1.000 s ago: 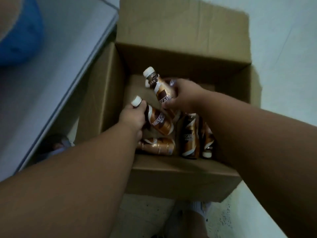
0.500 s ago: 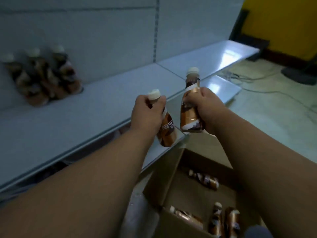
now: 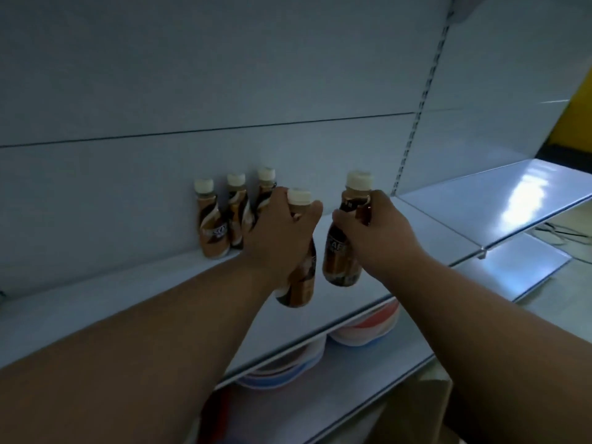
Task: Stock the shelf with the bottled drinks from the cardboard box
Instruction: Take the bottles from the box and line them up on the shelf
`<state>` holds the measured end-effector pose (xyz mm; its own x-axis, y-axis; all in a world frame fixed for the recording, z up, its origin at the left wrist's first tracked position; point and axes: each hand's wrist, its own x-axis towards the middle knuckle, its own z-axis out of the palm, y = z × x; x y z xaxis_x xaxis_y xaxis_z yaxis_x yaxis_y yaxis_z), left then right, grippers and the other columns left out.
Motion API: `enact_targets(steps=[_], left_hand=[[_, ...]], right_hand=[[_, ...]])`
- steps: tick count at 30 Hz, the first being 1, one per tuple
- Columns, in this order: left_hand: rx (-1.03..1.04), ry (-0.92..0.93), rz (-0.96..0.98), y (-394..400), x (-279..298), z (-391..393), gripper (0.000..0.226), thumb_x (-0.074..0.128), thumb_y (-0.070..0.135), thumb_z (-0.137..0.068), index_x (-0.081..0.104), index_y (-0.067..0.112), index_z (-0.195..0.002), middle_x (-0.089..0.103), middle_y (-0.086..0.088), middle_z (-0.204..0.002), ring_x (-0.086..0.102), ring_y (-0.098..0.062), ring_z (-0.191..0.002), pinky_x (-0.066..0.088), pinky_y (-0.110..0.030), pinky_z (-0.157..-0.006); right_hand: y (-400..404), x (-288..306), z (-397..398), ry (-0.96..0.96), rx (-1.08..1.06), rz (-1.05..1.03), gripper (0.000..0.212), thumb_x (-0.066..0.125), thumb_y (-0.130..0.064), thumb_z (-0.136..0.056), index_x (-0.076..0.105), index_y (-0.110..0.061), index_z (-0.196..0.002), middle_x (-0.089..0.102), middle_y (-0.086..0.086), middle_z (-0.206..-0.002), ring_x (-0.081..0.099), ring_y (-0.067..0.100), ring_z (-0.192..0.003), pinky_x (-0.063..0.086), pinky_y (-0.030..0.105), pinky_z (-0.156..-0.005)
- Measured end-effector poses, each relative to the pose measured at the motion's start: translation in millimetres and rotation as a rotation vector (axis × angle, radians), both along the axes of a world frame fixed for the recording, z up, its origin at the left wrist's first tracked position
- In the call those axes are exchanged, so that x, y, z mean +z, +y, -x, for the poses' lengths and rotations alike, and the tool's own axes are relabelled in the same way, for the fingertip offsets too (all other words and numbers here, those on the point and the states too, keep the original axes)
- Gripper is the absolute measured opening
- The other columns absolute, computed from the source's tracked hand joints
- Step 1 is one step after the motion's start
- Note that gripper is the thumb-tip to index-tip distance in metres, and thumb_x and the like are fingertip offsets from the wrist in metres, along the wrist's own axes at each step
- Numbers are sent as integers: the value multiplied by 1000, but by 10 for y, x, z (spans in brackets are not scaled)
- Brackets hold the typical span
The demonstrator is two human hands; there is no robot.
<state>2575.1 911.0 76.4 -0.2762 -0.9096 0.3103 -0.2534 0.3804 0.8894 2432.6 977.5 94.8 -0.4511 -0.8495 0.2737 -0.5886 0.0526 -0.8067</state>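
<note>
Hiding a shelved bottle, left hand grips another bottle.

Pale back panel (dimly lit); yellow wall at right; glare on neighbouring shelving.

Fig.: person's body, head view. Two bare forearms enter from lower edge, L & R of the white shelf front lip; no sleeves, watch, rings or gloves visible. Left hand & right hand bare, short nails where seen. Upper arms out of frame.
</note>
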Motion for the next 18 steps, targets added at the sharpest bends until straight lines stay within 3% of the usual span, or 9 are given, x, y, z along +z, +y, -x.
enact_targets(steps=[4,9,13,18], left_hand=[[-134,-259,89,-488,61,133,20,57,32,-92,43,23,-101,52,9,-82,50,1,-65,35,-19,-57],[-59,-830,511,-986,341,389,39,70,42,-81,42,17,-90,46,3,-76,46,-19,-70,29,-32,-59],[-28,-873,546,-1237,413,565,45,73,38,-80,42,12,-101,52,-4,-83,51,-22,-72,36,-34,-60],[-44,-987,557,-1428,352,647,39,71,30,-85,41,9,-100,49,-6,-82,47,-21,-70,37,-37,-60]], right_hand=[[-503,-102,259,216,-38,-53,40,64,-54,-77,64,-19,-97,62,2,-91,60,17,-74,43,28,-62],[-1066,-139,581,233,-87,-53,35,62,-49,-80,64,-15,-90,65,5,-84,62,19,-69,51,31,-61],[-1417,-155,692,199,-86,-79,25,70,-39,-75,63,-17,-84,64,0,-74,62,16,-64,52,31,-56],[-1722,-263,715,236,-56,-111,23,72,-40,-74,62,-19,-78,59,-5,-65,55,8,-58,35,22,-46]])
